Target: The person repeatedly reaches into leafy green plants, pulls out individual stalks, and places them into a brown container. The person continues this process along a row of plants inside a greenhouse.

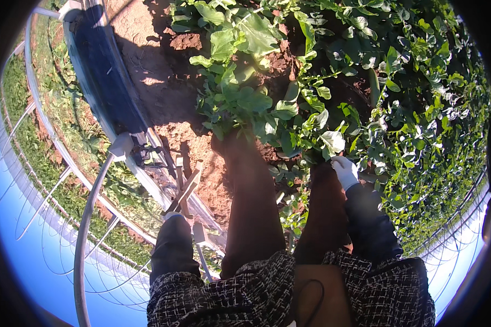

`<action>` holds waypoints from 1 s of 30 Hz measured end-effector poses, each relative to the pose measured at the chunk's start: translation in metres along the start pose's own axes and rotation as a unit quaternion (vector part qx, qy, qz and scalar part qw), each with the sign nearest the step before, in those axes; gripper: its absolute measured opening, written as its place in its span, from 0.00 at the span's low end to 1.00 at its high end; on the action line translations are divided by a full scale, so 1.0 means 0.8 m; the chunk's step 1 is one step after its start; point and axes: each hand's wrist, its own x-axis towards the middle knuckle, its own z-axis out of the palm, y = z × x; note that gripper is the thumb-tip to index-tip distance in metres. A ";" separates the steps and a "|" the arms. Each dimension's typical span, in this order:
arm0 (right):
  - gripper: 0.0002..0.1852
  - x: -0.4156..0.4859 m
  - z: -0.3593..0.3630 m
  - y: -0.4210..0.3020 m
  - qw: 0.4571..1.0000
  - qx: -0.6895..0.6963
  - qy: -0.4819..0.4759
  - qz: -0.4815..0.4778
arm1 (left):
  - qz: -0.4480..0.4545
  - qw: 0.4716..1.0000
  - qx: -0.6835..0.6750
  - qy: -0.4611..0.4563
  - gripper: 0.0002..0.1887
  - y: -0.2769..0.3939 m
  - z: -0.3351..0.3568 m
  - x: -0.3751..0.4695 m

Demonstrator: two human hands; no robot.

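My right hand (345, 172), in a white glove, reaches down beside my right leg. Its fingertips are pinched at the lower edge of a pale, upturned leaf (332, 142) on a leafy green plant. On the other side, my left hand (172, 215) shows only as a bit of white glove past the dark sleeve. It is at the lower end of crossed wooden sticks (185, 190); the fingers are hidden, so a grip on them cannot be made out. Broad leaves (245, 96) cover my feet.
Dense leafy plants (425, 135) fill the right side. Bare reddish soil (167, 98) runs along a low pale border with a dark sheet (106, 69) on the left. A curved metal pipe (84, 241) rises at the lower left, with rows of hoops (49, 192) beyond.
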 end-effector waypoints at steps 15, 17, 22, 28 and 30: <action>0.11 0.008 0.048 -0.024 0.999 0.005 -0.046 0.014 | -0.044 0.966 -0.110 0.230 0.13 -0.009 -0.183 -0.182; 0.11 0.009 0.054 -0.032 0.997 0.003 -0.060 -0.040 | -0.034 0.919 -0.129 0.371 0.11 -0.014 -0.204 -0.200; 0.13 0.008 0.057 -0.028 0.997 0.001 -0.062 -0.051 | 0.030 0.851 -0.196 0.487 0.11 -0.042 -0.305 -0.190; 0.13 0.001 0.057 0.008 0.997 0.057 -0.033 0.035 | 0.085 0.897 -0.032 0.432 0.15 -0.077 -0.467 -0.159; 0.13 -0.001 0.051 0.018 0.997 0.067 -0.033 0.014 | 0.132 0.892 -0.005 0.432 0.17 -0.083 -0.506 -0.156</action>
